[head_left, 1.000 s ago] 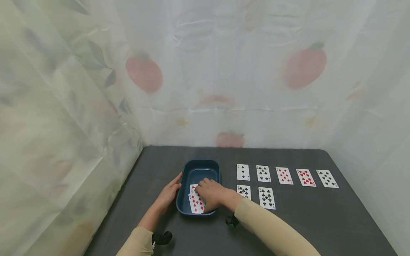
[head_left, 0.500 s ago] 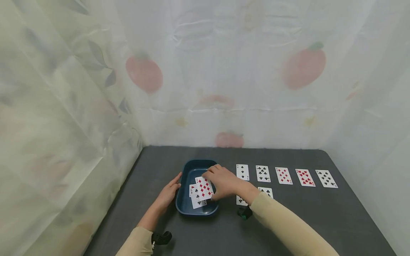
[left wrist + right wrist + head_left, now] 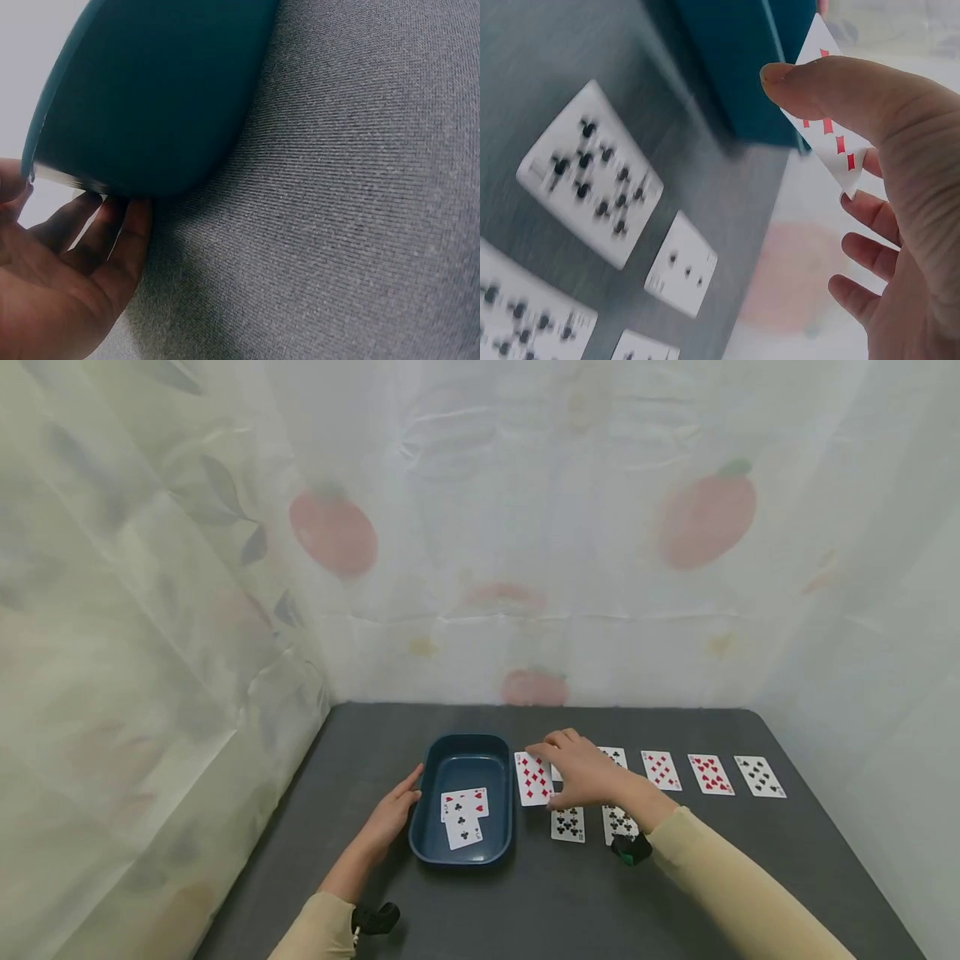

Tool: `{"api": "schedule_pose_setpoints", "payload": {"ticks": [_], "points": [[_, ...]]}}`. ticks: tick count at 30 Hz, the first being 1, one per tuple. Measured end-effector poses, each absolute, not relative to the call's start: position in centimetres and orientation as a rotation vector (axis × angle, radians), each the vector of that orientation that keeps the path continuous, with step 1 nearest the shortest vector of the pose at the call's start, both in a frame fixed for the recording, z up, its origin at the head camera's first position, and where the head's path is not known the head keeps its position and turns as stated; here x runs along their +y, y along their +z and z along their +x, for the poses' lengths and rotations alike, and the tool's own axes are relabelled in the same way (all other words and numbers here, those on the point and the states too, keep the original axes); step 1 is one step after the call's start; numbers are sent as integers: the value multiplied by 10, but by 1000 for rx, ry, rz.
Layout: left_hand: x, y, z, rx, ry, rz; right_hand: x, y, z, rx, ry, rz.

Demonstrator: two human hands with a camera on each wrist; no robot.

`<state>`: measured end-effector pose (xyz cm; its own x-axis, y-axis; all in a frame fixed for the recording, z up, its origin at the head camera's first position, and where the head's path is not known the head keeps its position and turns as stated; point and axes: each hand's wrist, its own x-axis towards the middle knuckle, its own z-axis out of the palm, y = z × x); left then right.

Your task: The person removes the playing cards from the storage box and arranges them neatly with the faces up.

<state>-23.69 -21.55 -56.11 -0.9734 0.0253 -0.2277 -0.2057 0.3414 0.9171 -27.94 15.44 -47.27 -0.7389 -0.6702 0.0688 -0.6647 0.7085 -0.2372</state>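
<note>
My right hand (image 3: pixel 581 770) pinches a red diamonds playing card (image 3: pixel 534 779) by its right side, just right of the blue tray (image 3: pixel 512 827). In the right wrist view, the thumb presses on the card's face and the fingers are behind it. My left hand (image 3: pixel 390 817) touches the tray's left wall with its fingers nearly straight, fingertips against the outside in the left wrist view. Inside the tray lie a hearts card (image 3: pixel 477 801) and a clubs card (image 3: pixel 464 833) overlapping it. A spades card (image 3: pixel 681 266) lies partly hidden behind my right hand in the head view.
Right of the tray, face-up cards lie in two rows. The back row includes a diamonds card (image 3: pixel 662 771), a hearts card (image 3: pixel 711 775) and a spades card (image 3: pixel 760 777). Two clubs cards, one nearer the tray (image 3: pixel 567 825), form the front row. Plastic curtains (image 3: pixel 600 568) surround the dark table (image 3: pixel 480 910).
My right hand has lifted the diamonds card out of the tray and carried it right, past the rim, uncovering the hearts and clubs cards inside. My left hand has stayed at the tray.
</note>
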Motion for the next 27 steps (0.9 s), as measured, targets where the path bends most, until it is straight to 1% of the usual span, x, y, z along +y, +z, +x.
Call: {"api": "schedule_pose_setpoints", "payload": {"ticks": [7, 15, 27], "points": [[-215, -560, -237, 2413, 1672, -176, 203, -471, -277, 2950, -357, -1039], [-215, -560, -237, 2418, 1668, -168, 252, -479, -272, 3001, -325, -947], [-214, -559, -233, 2406, 1675, -183, 314, -510, -251, 2979, -276, -803]]}}
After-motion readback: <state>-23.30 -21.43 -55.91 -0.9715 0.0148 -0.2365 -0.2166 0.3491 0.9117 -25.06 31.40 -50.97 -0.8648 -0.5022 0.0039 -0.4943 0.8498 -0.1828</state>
